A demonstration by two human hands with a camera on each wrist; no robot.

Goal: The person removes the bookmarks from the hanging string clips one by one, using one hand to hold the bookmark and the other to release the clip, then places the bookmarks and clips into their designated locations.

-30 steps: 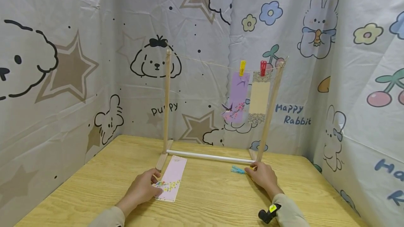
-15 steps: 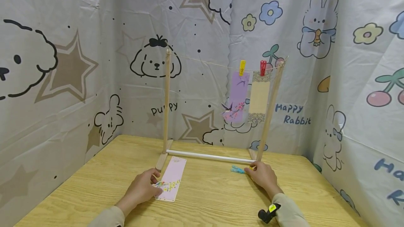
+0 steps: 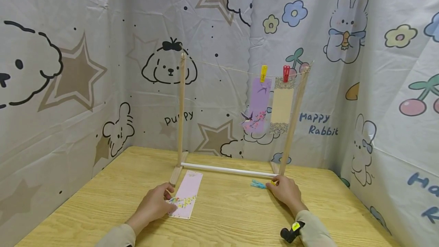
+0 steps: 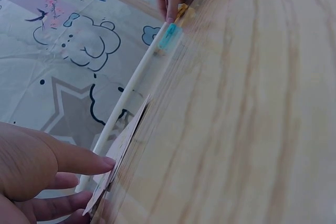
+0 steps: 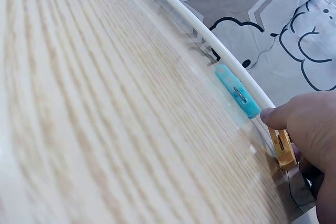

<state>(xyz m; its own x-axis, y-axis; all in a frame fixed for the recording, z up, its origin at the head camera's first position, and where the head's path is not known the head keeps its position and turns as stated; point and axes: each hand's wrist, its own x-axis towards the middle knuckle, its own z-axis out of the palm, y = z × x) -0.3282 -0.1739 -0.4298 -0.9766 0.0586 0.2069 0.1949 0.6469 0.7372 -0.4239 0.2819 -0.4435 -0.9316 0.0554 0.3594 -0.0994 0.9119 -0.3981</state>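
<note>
The pink card [image 3: 189,186] is pinched by the left grip [image 3: 153,204], the orange peg [image 5: 284,153] by the right grip [image 3: 286,193] (the blue peg [image 3: 258,184], at its 9 o'clock, should be avoided).

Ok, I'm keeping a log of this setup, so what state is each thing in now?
Pink card: on the table, its edge held by the left hand
Orange clip: held by the right hand
Blue clip: lying loose
Purple card: hanging, yellow clip clamped
Beige card: hanging, red clip clamped
String: tied up, sagging slightly
Wooden frame: standing
</note>
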